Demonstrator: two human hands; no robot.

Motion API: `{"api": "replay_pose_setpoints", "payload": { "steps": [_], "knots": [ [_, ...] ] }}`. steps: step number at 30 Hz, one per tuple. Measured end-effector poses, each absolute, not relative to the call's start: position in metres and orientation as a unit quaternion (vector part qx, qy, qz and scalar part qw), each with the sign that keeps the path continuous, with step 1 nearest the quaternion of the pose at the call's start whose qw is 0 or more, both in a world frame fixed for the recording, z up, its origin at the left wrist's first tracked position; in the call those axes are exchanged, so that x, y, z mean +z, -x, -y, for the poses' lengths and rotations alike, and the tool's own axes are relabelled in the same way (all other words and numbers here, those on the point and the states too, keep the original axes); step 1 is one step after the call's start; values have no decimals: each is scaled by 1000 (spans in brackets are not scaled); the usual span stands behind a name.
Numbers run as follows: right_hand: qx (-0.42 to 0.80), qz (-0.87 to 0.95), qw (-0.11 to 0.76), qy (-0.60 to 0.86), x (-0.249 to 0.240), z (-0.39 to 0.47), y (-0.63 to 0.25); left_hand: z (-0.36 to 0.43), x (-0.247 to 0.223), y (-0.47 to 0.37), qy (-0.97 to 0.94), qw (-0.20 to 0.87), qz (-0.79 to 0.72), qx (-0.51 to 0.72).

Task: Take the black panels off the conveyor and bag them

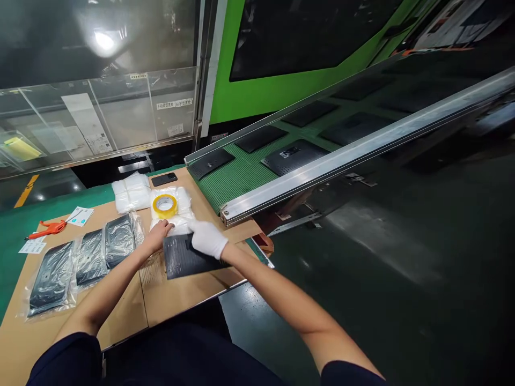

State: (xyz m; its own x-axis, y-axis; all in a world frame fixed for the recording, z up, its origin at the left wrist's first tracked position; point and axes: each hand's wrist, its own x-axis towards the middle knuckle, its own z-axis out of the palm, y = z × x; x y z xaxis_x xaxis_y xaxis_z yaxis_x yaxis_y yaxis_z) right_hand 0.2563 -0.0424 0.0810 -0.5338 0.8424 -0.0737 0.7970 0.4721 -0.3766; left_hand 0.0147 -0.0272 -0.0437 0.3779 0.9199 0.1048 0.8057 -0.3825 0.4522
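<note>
A black flat plastic panel lies on the cardboard-covered table. My right hand, in a white glove, rests on the panel's upper right part. My bare left hand pinches the edge of a stack of clear plastic bags just above the panel. A roll of yellow tape sits on top of that stack.
Three bagged black panels lie in a row at the left. Another bag stack, a black phone, an orange tool and paper labels lie farther back. A green conveyor carrying several black panels runs at the right.
</note>
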Motion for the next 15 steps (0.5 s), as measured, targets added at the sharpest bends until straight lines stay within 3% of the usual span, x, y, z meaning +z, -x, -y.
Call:
{"api": "replay_pose_setpoints", "payload": {
  "steps": [2, 5, 15],
  "knots": [
    [205, 848, -8, 489, 39, 58, -251, 29, -44, -15, -834, 163, -507, 143],
    [204, 839, -40, 502, 6, 66, -254, 34, -46, -17, -863, 174, -463, 109],
    [195, 787, 2, 585, -3, 60, -297, 54, -46, -21, -890, 184, -413, 58]
  ]
}}
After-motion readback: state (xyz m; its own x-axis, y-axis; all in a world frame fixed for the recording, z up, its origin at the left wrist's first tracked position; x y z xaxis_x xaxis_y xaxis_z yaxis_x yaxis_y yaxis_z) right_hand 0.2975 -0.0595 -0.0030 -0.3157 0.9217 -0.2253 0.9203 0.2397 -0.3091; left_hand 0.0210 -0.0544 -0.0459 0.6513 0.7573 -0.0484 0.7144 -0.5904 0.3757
